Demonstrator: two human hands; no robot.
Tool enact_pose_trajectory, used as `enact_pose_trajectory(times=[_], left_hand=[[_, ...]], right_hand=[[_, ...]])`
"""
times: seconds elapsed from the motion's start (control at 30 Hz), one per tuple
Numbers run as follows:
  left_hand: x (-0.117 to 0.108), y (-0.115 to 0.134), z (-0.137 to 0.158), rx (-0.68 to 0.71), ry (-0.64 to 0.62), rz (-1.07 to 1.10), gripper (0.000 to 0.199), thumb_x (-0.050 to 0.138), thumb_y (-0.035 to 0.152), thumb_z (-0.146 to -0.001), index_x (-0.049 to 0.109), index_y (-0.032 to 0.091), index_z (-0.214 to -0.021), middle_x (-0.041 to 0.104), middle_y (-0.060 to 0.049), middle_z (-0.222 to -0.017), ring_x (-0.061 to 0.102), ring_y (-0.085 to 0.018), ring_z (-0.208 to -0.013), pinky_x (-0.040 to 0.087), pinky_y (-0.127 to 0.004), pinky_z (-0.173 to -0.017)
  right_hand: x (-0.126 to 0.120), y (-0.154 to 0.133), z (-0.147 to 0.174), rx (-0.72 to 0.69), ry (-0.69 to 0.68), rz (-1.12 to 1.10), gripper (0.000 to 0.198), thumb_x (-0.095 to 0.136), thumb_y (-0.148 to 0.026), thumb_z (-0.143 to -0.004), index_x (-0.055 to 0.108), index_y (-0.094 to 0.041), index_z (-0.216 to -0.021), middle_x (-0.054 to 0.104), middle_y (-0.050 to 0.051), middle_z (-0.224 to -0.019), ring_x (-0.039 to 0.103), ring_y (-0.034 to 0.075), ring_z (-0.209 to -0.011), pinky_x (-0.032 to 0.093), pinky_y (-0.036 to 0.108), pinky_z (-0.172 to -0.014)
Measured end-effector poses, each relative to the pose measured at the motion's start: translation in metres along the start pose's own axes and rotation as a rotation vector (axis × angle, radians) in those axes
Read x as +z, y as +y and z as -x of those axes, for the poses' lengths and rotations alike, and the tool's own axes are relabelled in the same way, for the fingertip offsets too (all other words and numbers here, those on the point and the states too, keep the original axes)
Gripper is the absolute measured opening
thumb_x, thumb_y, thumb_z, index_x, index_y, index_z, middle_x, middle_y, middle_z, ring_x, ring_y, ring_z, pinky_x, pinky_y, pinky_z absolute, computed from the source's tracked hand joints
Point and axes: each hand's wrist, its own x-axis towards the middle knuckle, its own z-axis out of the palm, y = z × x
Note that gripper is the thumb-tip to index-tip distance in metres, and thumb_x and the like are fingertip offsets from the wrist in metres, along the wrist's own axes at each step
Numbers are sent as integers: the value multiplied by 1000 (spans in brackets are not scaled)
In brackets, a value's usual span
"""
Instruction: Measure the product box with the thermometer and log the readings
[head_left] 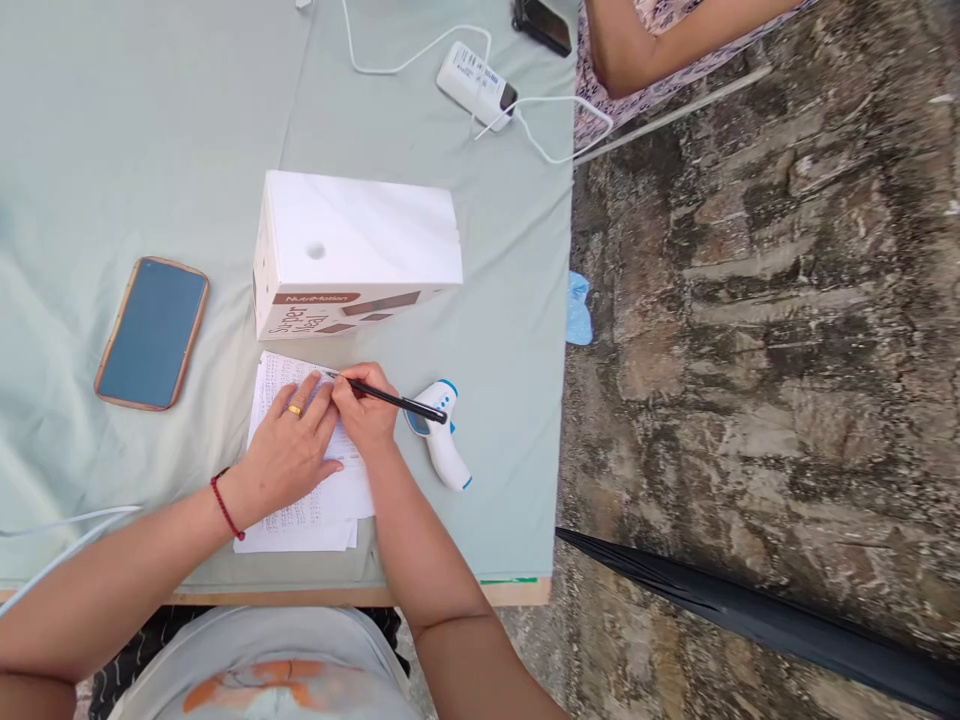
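My left hand [292, 445] lies flat with its fingers stretched over the printed sheets of paper [300, 530] near the table's front edge. In my right hand [366, 410] is a black pen [405, 402], its tip at the upper part of the top sheet, close to my left fingertips. A white and blue infrared thermometer [448, 450] lies just right of my right hand. Directly behind the papers stands a white cardboard box [367, 230] with brown print on its front. Part of the writing on the sheets is hidden under my hands.
A smartphone [154, 335] in a brown-edged case lies at left on the pale green tablecloth [510, 300]. A white device [476, 85] with a cable and a black object [544, 25] lie at the far right. Beyond them shows another person's arm [637, 50]. Rough stone ground [750, 380] borders the table.
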Motion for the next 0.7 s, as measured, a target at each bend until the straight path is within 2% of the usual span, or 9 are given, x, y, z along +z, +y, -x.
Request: enact_pose_trajectory(times=[0.7], left_hand=[[0, -2, 0, 3, 4, 2, 84, 86, 52, -89, 59, -4, -145, 63, -29, -149, 54, -46, -148, 50, -58, -118]], right_hand=[[1, 1, 1, -12, 37, 26, 15, 60, -37, -86, 56, -26, -75, 59, -5, -65, 53, 14, -59, 50, 28, -59]])
